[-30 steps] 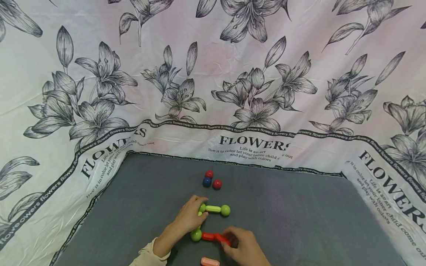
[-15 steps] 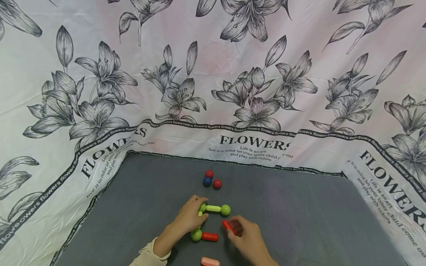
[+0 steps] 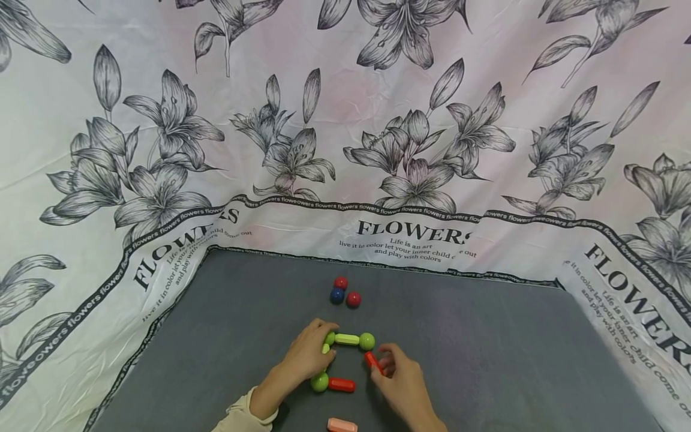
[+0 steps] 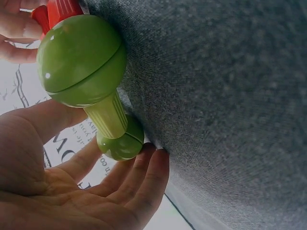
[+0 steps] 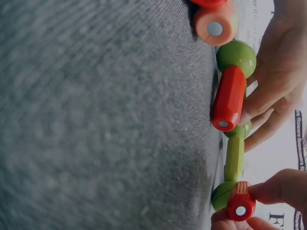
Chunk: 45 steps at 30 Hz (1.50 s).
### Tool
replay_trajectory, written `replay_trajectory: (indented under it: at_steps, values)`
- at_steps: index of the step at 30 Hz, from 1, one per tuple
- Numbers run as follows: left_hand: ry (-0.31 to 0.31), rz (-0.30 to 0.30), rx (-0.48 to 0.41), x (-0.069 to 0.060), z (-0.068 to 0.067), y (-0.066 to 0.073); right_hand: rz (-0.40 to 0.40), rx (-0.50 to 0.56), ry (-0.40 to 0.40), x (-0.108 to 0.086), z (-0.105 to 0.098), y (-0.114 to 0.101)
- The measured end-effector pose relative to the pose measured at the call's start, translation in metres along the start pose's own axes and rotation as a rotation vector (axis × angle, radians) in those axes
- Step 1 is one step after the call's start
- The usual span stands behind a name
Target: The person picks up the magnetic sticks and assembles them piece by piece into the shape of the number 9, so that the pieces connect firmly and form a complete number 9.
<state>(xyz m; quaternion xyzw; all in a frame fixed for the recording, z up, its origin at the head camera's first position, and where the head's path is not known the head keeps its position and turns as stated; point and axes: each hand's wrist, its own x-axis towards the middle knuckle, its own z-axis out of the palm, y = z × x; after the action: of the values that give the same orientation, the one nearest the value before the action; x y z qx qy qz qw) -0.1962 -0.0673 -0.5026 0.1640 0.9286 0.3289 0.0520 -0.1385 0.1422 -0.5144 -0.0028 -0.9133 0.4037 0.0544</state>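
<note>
My left hand [image 3: 306, 353] grips the left side of a magnetic ball-and-rod chain, fingers around a far green ball [image 4: 122, 143] and partly hiding a yellow-green rod [image 4: 108, 115]. From that far corner another yellow-green rod [image 3: 347, 339] runs right to a green ball [image 3: 367, 341]. At the near corner, a green ball [image 3: 320, 382] carries a red rod [image 3: 342, 384] pointing right. Between thumb and fingers, my right hand [image 3: 402, 384] pinches a second red magnetic rod [image 3: 373, 362]. Its far end is at the right green ball; whether they touch, I cannot tell.
A salmon rod [image 3: 342, 425] lies near the front edge of the view. Two red balls [image 3: 353, 299] and a blue ball [image 3: 337, 295] sit farther back on the grey tabletop [image 3: 486, 348]. Flower-printed cloth [image 3: 410, 240] walls the back and sides.
My right hand has taken the second red rod away from the end of the first one and carried it up to the right green ball. My left hand has stayed in place.
</note>
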Motion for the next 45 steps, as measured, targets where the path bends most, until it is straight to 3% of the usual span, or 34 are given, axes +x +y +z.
replay_trajectory:
  at_steps: [11,34,45]
  values:
    - [0.009,0.0,0.009,0.0,0.001,0.0,0.013,-0.015,0.087,0.003,0.006,0.002]
    - [0.089,0.054,0.062,-0.003,0.007,-0.003,0.047,0.027,-0.013,0.001,0.015,-0.004]
    - [0.076,0.05,0.052,-0.003,0.007,-0.004,0.038,0.013,-0.037,0.002,0.017,-0.005]
